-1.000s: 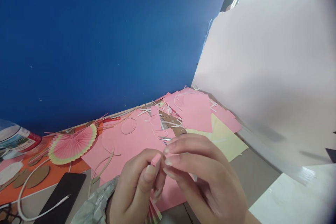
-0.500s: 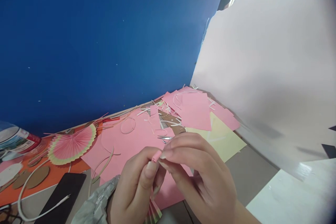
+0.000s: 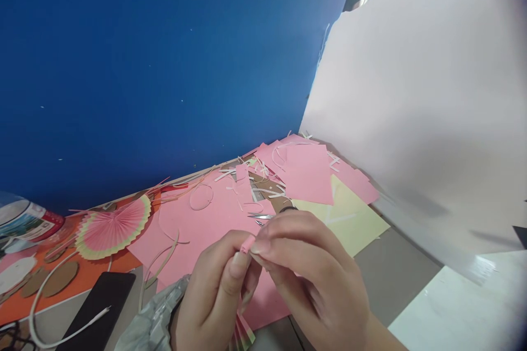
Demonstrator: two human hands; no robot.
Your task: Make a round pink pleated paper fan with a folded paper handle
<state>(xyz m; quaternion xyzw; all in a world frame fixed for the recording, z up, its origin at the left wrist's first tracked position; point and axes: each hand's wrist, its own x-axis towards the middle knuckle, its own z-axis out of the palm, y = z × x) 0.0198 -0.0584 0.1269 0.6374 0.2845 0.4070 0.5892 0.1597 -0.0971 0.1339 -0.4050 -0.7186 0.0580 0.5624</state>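
Between the fingertips of both hands is a small piece of folded pink paper, its end poking out above my left thumb. My left hand pinches it from the left; a grey sleeve covers that wrist. My right hand closes its thumb and fingertips on the piece's other side. Below my left hand shows a pleated pink and green paper edge; whether it joins the held piece is hidden. Just beyond the right fingers lie scissors, partly covered by that hand, on a large pink paper sheet.
To the left are a pink and yellow pleated fan, a black phone-like slab, a white cable, cardboard discs and a plastic tub. Yellow paper and paper scraps lie behind. A blue wall bounds the back.
Both hands keep their pinch on the pink paper, with only slight finger shifts. The view has moved a little; nothing else visibly differs.
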